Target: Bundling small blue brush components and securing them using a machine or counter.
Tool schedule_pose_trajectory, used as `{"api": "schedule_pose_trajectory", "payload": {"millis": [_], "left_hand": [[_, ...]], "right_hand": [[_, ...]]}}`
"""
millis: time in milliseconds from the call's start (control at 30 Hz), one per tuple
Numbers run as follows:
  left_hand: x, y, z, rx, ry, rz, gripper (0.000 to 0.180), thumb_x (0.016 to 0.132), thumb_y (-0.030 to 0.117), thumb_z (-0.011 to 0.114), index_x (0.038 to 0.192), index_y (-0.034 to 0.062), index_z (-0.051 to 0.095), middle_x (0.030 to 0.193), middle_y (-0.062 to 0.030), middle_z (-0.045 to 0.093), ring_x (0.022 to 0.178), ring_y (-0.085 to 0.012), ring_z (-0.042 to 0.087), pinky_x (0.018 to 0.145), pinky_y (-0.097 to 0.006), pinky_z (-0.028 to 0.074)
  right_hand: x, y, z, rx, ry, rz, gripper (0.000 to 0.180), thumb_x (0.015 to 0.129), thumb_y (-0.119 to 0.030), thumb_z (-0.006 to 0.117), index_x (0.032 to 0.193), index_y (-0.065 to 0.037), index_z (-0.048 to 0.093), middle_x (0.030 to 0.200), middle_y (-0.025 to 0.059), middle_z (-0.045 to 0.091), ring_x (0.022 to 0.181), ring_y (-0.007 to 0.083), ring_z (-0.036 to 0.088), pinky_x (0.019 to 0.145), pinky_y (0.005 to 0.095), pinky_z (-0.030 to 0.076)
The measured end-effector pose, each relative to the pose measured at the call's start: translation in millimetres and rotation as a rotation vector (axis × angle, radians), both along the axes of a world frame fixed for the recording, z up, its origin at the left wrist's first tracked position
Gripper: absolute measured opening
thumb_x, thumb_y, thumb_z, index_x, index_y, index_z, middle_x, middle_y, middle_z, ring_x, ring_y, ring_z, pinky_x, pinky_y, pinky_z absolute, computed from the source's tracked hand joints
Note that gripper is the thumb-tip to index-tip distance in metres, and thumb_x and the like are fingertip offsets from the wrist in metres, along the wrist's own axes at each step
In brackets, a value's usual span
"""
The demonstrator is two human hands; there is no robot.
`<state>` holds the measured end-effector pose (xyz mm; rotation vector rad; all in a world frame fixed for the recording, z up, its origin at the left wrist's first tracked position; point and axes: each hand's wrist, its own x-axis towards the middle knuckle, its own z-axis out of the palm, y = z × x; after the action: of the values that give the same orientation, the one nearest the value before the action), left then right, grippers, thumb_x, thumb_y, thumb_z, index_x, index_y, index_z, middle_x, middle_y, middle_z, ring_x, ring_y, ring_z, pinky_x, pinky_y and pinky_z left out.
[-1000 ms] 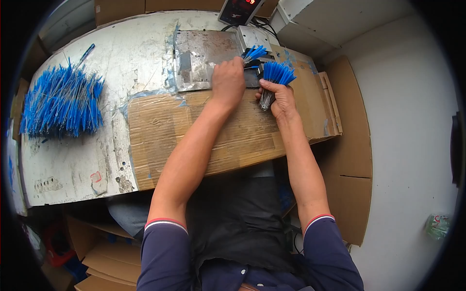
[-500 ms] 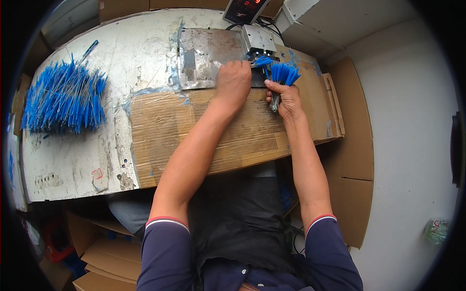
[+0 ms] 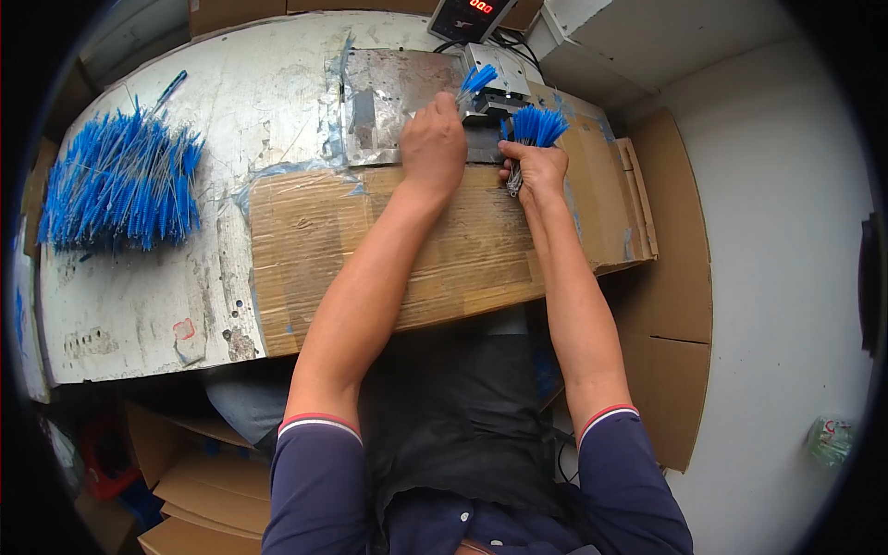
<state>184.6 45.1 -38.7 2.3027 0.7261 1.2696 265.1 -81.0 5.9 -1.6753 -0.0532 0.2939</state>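
My left hand (image 3: 433,148) is closed on a few thin wire brushes (image 3: 478,80), their blue bristle ends pointing up and right in front of a small metal fixture (image 3: 497,67). The fingertips that pinch the wires are partly hidden. Close by on the right, my right hand (image 3: 542,170) grips a thicker bunch of the same brushes (image 3: 536,124). Their blue bristles fan out above the thumb, and the bare wire ends stick out below the fist. Far to the left, a large pile of blue wire brushes (image 3: 125,190) lies on the white table (image 3: 194,296).
A worn metal plate (image 3: 388,79) lies left of the fixture. Flattened cardboard (image 3: 370,250) covers the table's near edge beneath my forearms. Behind the fixture stands a box with a red digital display (image 3: 470,17) and black cables. A cardboard sheet (image 3: 671,305) leans against the wall at right.
My left hand has lifted its few brushes up and away from the fixture, slightly left. My right hand has shifted a little up and left with its bunch. The display's red digits have changed.
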Motion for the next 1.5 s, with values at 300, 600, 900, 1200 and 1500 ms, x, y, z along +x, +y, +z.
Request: {"api": "schedule_pose_trajectory", "payload": {"millis": [300,600,900,1200,1500], "left_hand": [[-2,1,3,0.077,-0.185,-0.047,0.004,0.099,0.01,0.058,0.099,0.0065,0.059,0.084,-0.0134,0.069,0.086,-0.0324,0.068,0.082,-0.045,0.047],[0,-3,1,0.142,0.01,-0.181,0.01,0.085,0.004,0.058,0.095,0.0064,0.058,0.085,-0.0108,0.068,0.084,-0.0289,0.064,0.077,-0.04,0.048],[-2,-4,4,0.117,0.071,-0.209,0.01,0.089,0.002,0.057,0.097,0.0067,0.058,0.085,-0.0124,0.068,0.084,-0.0317,0.064,0.076,-0.044,0.046],[-1,-5,1,0.225,0.088,-0.246,0.011,0.086,0.003,0.056,0.097,0.0062,0.06,0.088,-0.0129,0.068,0.085,-0.0317,0.064,0.076,-0.044,0.049],[4,-2,-3,-0.15,-0.091,-0.216,0.008,0.099,0.011,0.057,0.1,0.003,0.058,0.085,-0.0154,0.071,0.076,-0.0336,0.07,0.067,-0.046,0.053]], "right_hand": [[-5,2,2,0.016,0.005,-0.026,0.016,0.077,0.007,0.082,0.076,0.002,0.067,0.068,0.0103,0.065,0.052,0.0184,0.061,0.043,0.0311,0.053],[6,-24,0,0.287,0.141,0.12,0.012,0.08,0.002,0.079,0.087,0.003,0.068,0.076,0.0127,0.07,0.061,0.024,0.07,0.054,0.0382,0.063],[11,-36,-5,0.368,0.235,0.22,0.016,0.082,-0.001,0.079,0.093,0.004,0.07,0.081,0.0141,0.071,0.066,0.025,0.071,0.061,0.04,0.064],[11,-45,-8,0.386,0.272,0.369,0.021,0.088,-0.005,0.076,0.107,0.003,0.07,0.088,0.0114,0.072,0.075,0.0226,0.072,0.07,0.0393,0.063],[8,-49,-3,0.475,0.406,0.548,0.023,0.095,-0.009,0.069,0.113,0.004,0.067,0.085,0.0062,0.068,0.07,0.0168,0.064,0.063,0.031,0.054]]}}
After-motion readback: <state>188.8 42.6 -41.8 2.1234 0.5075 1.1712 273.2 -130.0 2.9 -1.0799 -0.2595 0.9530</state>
